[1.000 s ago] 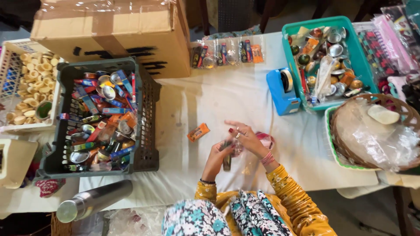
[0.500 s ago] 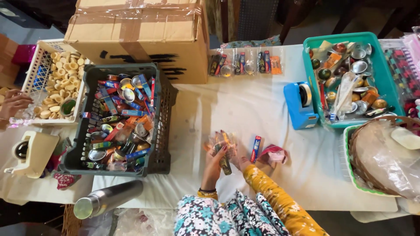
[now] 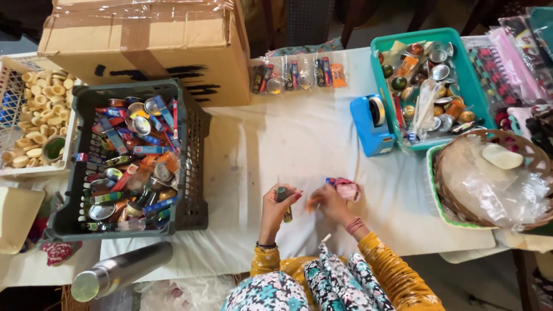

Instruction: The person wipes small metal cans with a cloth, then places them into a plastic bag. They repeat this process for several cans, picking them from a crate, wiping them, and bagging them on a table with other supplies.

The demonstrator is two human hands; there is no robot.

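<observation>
My left hand (image 3: 275, 206) holds a small dark green tube upright over the white cloth (image 3: 271, 144). My right hand (image 3: 327, 201) is just to its right, fingers pinched on a small orange packet (image 3: 311, 204). A little pink and red bundle (image 3: 346, 188) with a blue stick lies on the cloth, touching the far side of my right hand. The two hands are a few centimetres apart, near the table's front edge.
A dark grey crate (image 3: 194, 144) of coloured packets and small tins stands left, a cardboard box (image 3: 144, 40) behind it. A blue tape dispenser (image 3: 371, 124), a teal tray (image 3: 468, 75), a wicker basket (image 3: 521, 150), bagged sets (image 3: 296, 75) and a steel flask (image 3: 121, 270) surround my hands.
The orange packet that lay on the cloth left of my hands is no longer there. My hands, close together before, have drawn slightly apart. The view has shifted.
</observation>
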